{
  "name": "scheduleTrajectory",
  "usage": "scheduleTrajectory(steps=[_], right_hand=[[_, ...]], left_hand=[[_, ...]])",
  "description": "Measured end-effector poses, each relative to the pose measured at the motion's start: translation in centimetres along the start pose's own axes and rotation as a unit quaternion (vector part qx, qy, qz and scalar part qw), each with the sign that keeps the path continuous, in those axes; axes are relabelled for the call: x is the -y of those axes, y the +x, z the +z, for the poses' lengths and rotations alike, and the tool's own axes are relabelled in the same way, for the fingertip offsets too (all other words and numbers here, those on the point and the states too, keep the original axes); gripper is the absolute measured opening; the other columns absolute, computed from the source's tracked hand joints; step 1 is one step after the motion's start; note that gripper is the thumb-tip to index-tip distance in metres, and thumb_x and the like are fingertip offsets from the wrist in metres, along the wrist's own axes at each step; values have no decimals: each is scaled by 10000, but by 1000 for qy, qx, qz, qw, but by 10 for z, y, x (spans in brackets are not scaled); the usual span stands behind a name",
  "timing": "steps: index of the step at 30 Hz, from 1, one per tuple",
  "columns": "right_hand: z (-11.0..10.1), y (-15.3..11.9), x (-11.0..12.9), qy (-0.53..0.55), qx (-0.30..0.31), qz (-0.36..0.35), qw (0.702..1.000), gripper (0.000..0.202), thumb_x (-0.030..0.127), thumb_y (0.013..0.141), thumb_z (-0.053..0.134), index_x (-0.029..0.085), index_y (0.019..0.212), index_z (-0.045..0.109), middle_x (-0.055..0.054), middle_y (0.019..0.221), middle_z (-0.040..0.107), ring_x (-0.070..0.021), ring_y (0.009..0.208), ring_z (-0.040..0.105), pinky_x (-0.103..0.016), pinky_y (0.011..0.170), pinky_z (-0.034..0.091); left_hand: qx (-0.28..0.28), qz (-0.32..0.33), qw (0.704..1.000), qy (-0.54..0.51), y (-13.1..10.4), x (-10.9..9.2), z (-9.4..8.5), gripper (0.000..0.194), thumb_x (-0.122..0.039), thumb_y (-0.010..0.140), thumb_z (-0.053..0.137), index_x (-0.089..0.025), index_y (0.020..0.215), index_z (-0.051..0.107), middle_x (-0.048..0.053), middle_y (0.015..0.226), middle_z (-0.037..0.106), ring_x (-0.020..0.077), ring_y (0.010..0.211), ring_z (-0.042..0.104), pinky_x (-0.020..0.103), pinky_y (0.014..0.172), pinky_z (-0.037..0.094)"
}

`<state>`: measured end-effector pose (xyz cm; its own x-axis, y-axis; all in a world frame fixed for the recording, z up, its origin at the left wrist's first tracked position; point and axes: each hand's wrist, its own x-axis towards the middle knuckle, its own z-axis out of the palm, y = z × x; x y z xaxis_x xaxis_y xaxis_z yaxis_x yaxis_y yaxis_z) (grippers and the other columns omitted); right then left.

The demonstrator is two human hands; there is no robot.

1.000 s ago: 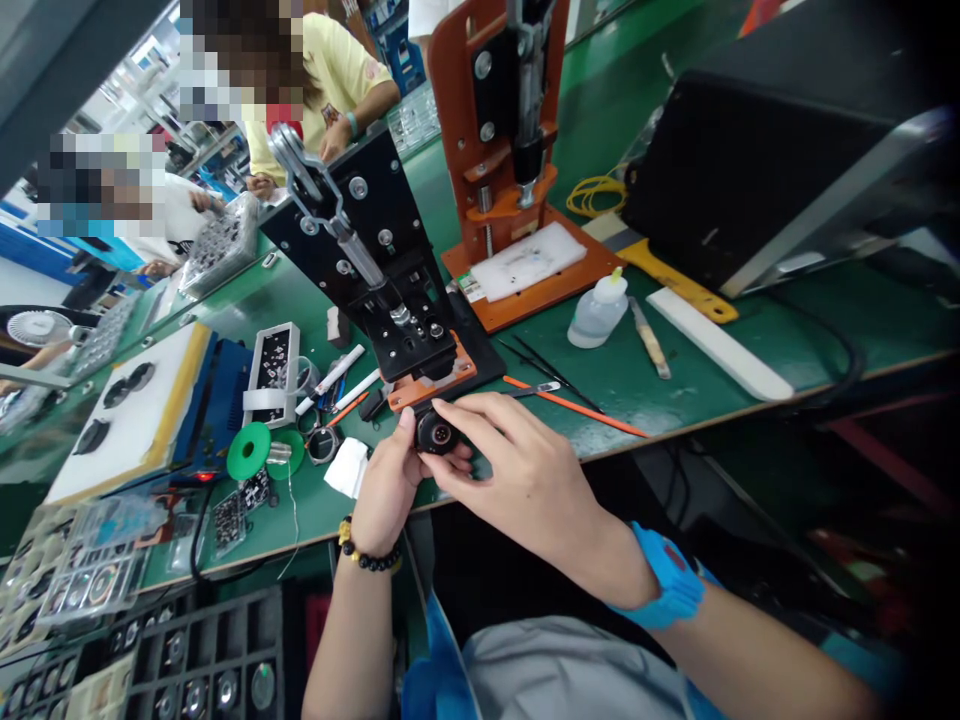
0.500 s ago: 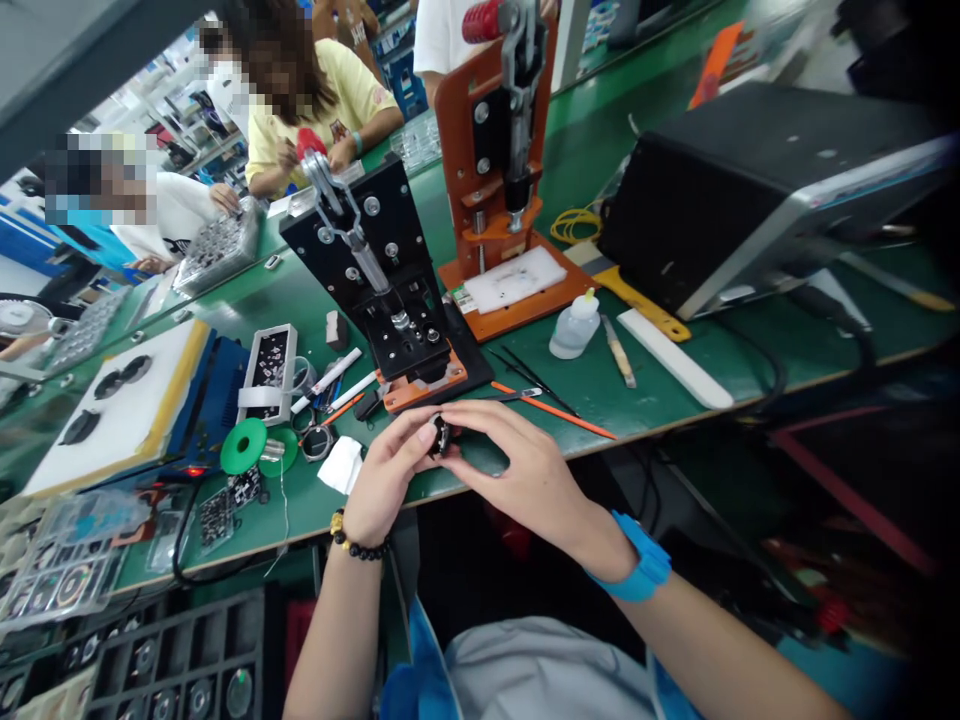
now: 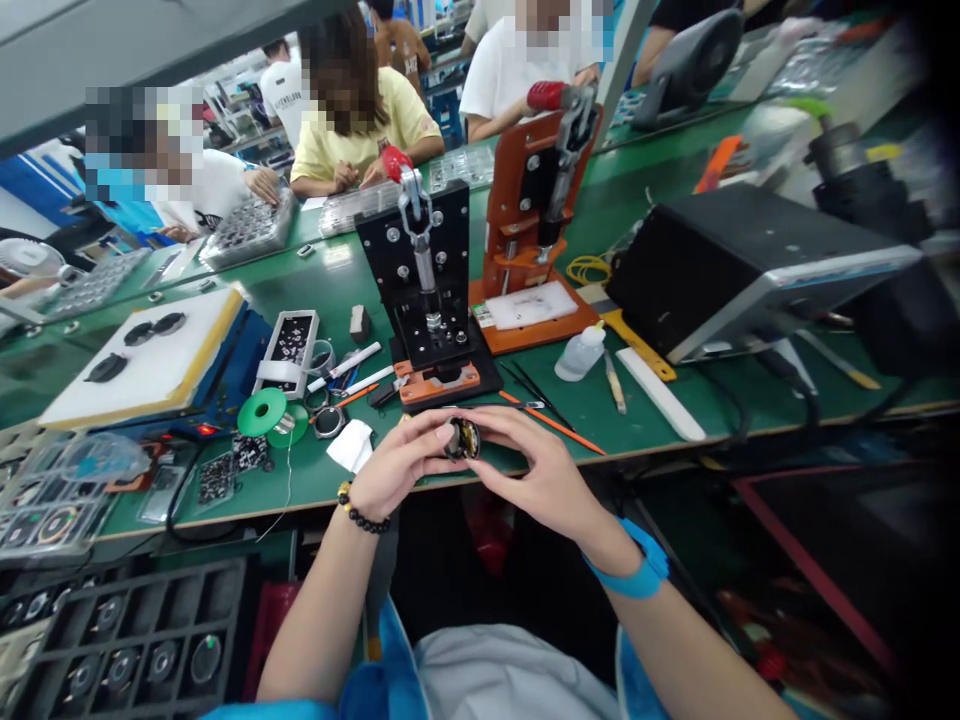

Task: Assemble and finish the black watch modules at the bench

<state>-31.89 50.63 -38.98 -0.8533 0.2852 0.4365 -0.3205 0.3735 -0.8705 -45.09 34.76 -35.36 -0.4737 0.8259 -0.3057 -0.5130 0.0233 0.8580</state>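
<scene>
The left hand (image 3: pixel 405 455) pinches a small, dark, round casing (image 3: pixel 465 440), the right hand (image 3: pixel 536 470) gripping its other side, by the front edge of the tabletop (image 3: pixel 341 285), before the black press (image 3: pixel 416 275); light rim pressure, fingertips clear of the exposed inside, seems wisest.

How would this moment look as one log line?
left hand: holding small round black device | right hand: gripping same device | beyond: red-handled black metal press
</scene>
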Motion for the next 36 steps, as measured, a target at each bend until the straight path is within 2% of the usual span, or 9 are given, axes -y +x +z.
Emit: scheduleTrajectory(steps=[3, 9, 12, 15, 19, 23, 29, 36], right_hand=[[2, 0, -1, -10, 2, -6, 1000, 449, 218, 947, 729, 298, 1378, 634, -61, 1381, 643, -218, 1286, 642, -366, 1068, 618], [8, -4, -8, -42, -46, -16, 998, 388, 231, 923, 780, 267, 1292, 666, -79, 1296, 677, -238, 1219, 680, -428, 1055, 622], [10, -6, -12, -84, -65, -43, 993, 407, 224, 909, 800, 277, 1289, 665, -76, 1253, 704, -252, 1205, 681, -469, 1057, 607], [12, -8, -15, -104, -87, -66, 989, 425, 216, 890, 821, 282, 1279, 664, -69, 1225, 713, -255, 1192, 684, -465, 1033, 612], [15, -9, -16, -90, -95, -60, 990, 438, 207, 886, 823, 280, 1285, 656, -76, 1250, 698, -251, 1212, 679, -455, 1032, 621], [14, -8, -15, -40, -91, -30, 995, 413, 233, 892, 822, 260, 1275, 671, -95, 1284, 683, -249, 1239, 676, -438, 1034, 638], [3, -3, -10, 65, -33, 61, 995, 415, 294, 898, 820, 266, 1288, 682, -86, 1347, 690, -248, 1246, 695, -430, 1063, 631], [-6, 1, -8, 113, 11, 112, 987, 438, 339, 895, 818, 264, 1306, 687, -93, 1361, 706, -270, 1241, 705, -471, 1083, 612]], left_hand=[[-8, 10, 1000, 2, -1, 2, 1, 482, -431, 798, 893, -195, 1200, 770, 86, 1119, 751, 255, 1069, 739, 364, 913, 639], [-13, 24, 1000, -6, -3, 4, 2, 440, -420, 800, 896, -203, 1164, 782, 69, 1088, 747, 217, 1014, 730, 348, 889, 646], [-16, 25, 999, -15, -2, 5, 1, 438, -419, 790, 904, -188, 1142, 782, 70, 1070, 746, 208, 983, 727, 347, 883, 644], [-22, 23, 999, -23, -2, 6, 1, 438, -422, 784, 908, -174, 1121, 777, 69, 1061, 744, 205, 984, 722, 349, 890, 638], [-23, 21, 999, -31, -3, 5, 1, 448, -417, 782, 909, -166, 1126, 771, 75, 1085, 738, 219, 1024, 718, 370, 913, 635], [-12, 21, 999, -41, -4, 4, 0, 436, -395, 790, 905, -173, 1142, 775, 73, 1112, 730, 227, 1048, 714, 392, 941, 633], [13, 27, 998, -46, -4, 4, -2, 405, -382, 807, 892, -187, 1146, 788, 87, 1165, 731, 252, 1074, 716, 395, 941, 630], [18, 32, 999, -21, -6, 3, -2, 387, -360, 825, 865, -184, 1153, 763, 79, 1109, 719, 208, 967, 714, 385, 927, 622]])
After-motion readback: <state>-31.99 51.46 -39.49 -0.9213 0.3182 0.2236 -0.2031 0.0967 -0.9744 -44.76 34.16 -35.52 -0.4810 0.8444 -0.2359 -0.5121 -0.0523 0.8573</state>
